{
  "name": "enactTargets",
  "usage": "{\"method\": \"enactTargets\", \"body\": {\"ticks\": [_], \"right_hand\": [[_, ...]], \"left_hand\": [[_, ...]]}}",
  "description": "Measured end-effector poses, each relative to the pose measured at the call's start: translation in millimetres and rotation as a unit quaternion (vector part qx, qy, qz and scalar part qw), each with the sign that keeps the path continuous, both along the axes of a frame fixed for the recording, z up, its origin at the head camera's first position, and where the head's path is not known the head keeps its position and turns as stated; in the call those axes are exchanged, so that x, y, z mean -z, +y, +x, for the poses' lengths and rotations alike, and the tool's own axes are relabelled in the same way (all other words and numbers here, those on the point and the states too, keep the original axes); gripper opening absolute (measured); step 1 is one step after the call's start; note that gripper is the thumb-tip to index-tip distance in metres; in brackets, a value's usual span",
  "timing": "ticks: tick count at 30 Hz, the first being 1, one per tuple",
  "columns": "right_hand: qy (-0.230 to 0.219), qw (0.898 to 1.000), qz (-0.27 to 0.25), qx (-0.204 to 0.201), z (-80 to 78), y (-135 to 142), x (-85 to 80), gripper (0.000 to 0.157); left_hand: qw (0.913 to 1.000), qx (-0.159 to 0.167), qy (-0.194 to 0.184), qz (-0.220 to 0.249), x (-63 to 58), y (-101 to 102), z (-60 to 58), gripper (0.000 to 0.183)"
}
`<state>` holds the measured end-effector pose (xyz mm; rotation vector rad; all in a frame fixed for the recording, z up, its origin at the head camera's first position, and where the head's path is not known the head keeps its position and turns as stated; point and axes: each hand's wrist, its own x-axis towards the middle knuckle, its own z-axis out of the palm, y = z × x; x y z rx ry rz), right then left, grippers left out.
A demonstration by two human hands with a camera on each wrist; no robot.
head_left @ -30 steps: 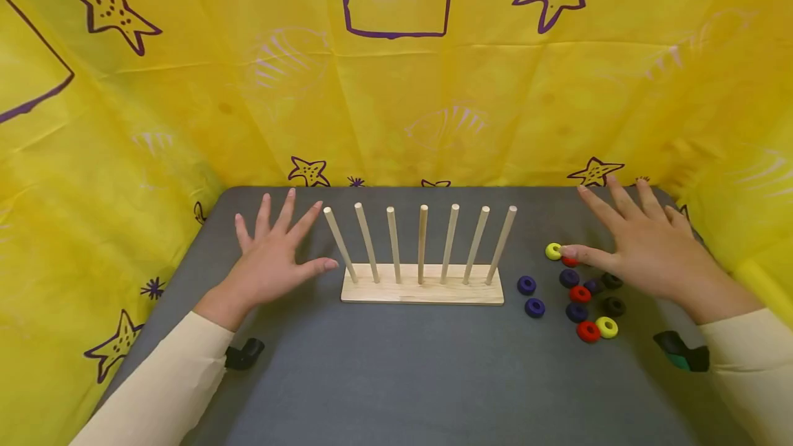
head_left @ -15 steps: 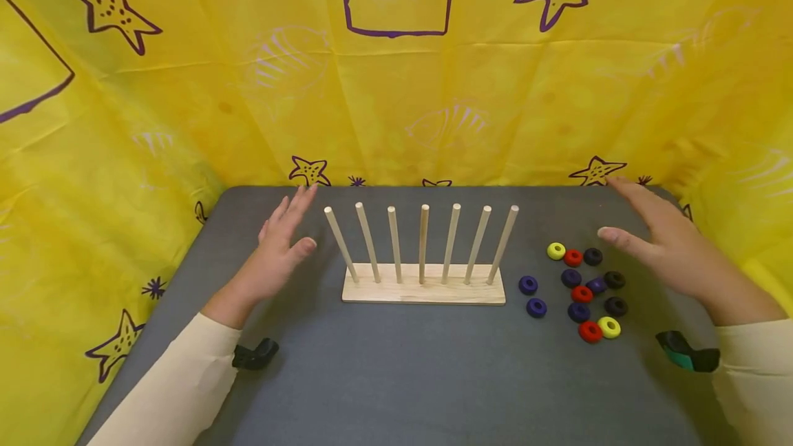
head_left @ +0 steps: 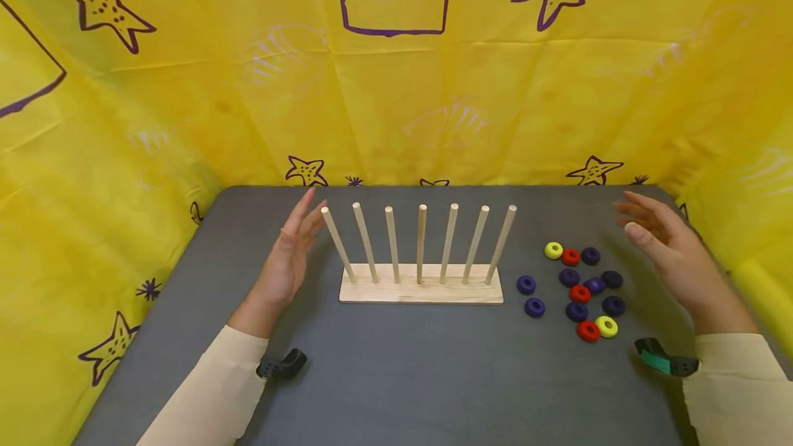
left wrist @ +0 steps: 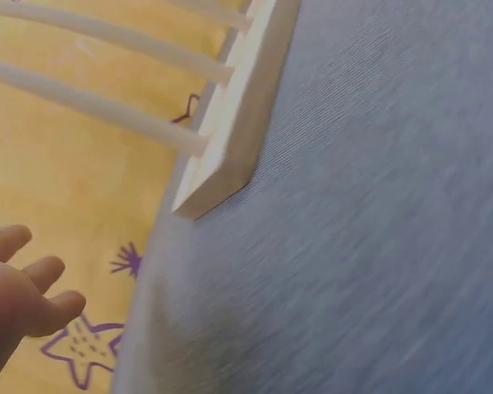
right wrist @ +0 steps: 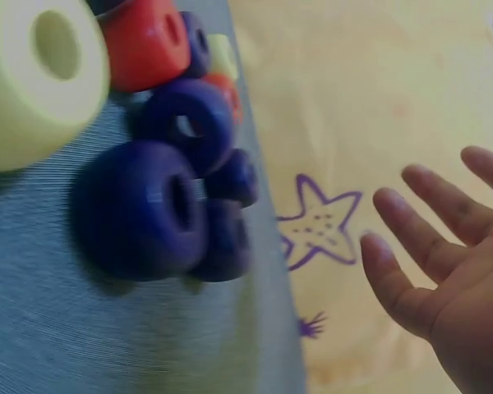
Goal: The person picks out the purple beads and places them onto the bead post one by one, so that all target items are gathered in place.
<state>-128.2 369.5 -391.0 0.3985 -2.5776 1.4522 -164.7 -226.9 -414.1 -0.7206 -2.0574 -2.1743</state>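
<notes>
A wooden peg rack (head_left: pixel 421 294) with several upright dowels stands mid-table. My left hand (head_left: pixel 286 263) is held just left of it, fingers extended upward and holding nothing. In the left wrist view its fingertips (left wrist: pixel 66 305) appear apart from the rack's end (left wrist: pixel 222 185). To the right of the rack lie several ring-shaped beads: yellow (head_left: pixel 608 327), red (head_left: pixel 580 294) and dark blue (head_left: pixel 535 307). My right hand (head_left: pixel 675 263) hovers right of these beads with relaxed, slightly bent fingers and nothing in it. From the right wrist, a blue bead (right wrist: pixel 140 209) looks close, apart from the fingers.
The grey tabletop (head_left: pixel 421 370) reaches back to a yellow curtain (head_left: pixel 396 102) printed with starfish and fish, which also hangs along both sides. Dark bands (head_left: pixel 281 365) are worn near both wrists over cream sleeves (head_left: pixel 210 391).
Both hands, spread wide earlier, have turned with their palms more inward and fingers closer together. The left moved slightly rightward, nearer the rack. Rack and beads stay put.
</notes>
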Motion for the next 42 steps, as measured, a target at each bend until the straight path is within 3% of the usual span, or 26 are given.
{"method": "enactTargets", "body": {"ticks": [7, 11, 15, 21, 26, 31, 36, 42], "right_hand": [[-0.068, 0.995, -0.024, 0.074, -2.3, 3, 30.3, 0.062], [-0.094, 0.992, -0.027, 0.080, -1.7, 3, 44.7, 0.062], [-0.111, 0.990, -0.029, 0.078, -4.1, -2, 54.9, 0.058], [-0.101, 0.988, 0.071, 0.089, -9.3, -11, 66.8, 0.052], [-0.091, 0.985, 0.110, 0.099, -10.4, -15, 70.3, 0.047], [-0.086, 0.984, 0.110, 0.109, -8.6, -15, 70.6, 0.046], [-0.093, 0.982, 0.102, 0.127, -8.0, -16, 67.1, 0.047], [-0.136, 0.975, 0.088, 0.152, -9.3, -16, 61.7, 0.059]], "left_hand": [[0.9964, 0.011, -0.063, 0.056, 16.8, 8, 7.6, 0.086], [0.9944, 0.031, -0.083, 0.057, 26.3, 14, 8.1, 0.086], [0.9926, 0.037, -0.097, 0.063, 34.1, 19, 9.4, 0.072], [0.9936, 0.011, -0.108, 0.029, 40.5, 24, 11.1, 0.046], [0.9947, -0.026, -0.100, 0.001, 42.6, 26, 13.1, 0.026], [0.9935, -0.050, -0.102, -0.012, 43.6, 28, 15.0, 0.026], [0.9929, -0.057, -0.105, -0.008, 46.1, 29, 14.0, 0.025], [0.9933, -0.048, -0.105, 0.002, 48.9, 29, 11.5, 0.026]]}}
